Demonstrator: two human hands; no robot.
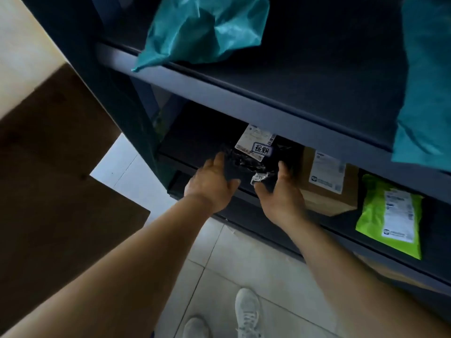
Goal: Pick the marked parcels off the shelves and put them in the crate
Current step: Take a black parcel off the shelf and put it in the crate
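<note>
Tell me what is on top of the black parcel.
A white label with handwritten marking lies on the black parcel. Left hand and right hand hold its sides. Its back is hidden.

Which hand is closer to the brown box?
The right hand. It grips the black parcel's right end, right beside the brown box. The left hand holds the parcel's far end, so the parcel lies between it and the box.
</note>
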